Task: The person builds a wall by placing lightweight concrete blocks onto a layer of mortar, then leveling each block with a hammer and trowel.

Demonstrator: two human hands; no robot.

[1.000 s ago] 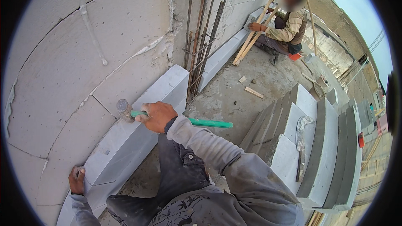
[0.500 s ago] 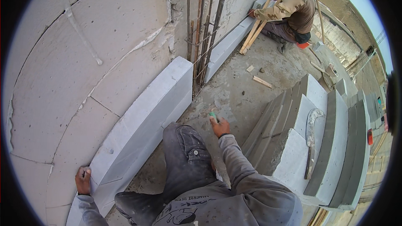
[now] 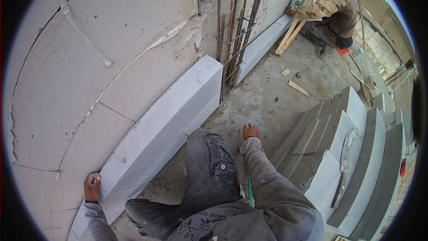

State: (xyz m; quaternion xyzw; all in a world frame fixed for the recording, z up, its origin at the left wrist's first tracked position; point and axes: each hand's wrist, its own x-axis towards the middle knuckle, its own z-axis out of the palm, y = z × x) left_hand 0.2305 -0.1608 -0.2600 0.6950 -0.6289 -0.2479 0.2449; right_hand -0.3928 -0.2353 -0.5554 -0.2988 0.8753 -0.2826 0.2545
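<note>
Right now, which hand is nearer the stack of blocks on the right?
The right hand: it is left of the stack of blocks, apart from it. The left hand is farther, at the edge of the block row by the wall.

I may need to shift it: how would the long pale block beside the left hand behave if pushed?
The block is likely stiff, being thick. Its flat faces should make it slide rather than roll. The round mark on top suggests it may dent.

Through my feed I see steel bars upright by the wall, a co-worker crouching at wooden strips, a wood scrap on the floor, and a curved tool lying on stacked blocks.
</note>
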